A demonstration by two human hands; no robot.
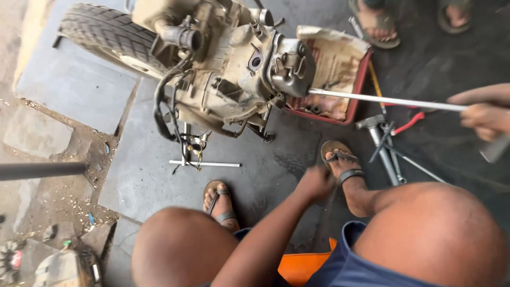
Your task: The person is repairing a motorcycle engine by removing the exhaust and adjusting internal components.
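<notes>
The left hand [314, 183] reaches forward and down from between the knees, its arm stretched out over the floor [143, 175]. It is blurred, the fingers look curled together, and whether they hold anything cannot be told. It hovers just beside the right foot in its sandal [340, 165].

The right hand [486, 114] sits at the right edge of the view, fingers clamped on the near end of a long metal rod [382, 99]. The rod runs level to the left, and its far end meets the cylinder end of a grimy scooter engine [239, 69]. The engine stands on the floor on a thin metal stand [204, 163], with a black tyre [106, 34] at its far left end and black cables [164, 106] hanging off its side.

Behind the engine lies a red tray [358, 79] lined with stained paper. Under the rod, on the dark floor, lie a hammer [380, 146] and red-handled pliers [411, 122]. Another person's sandalled feet [377, 24] stand at the top edge. A dark bar [42, 170] juts in from the left edge. The left foot [220, 204] rests flat near the stand.
</notes>
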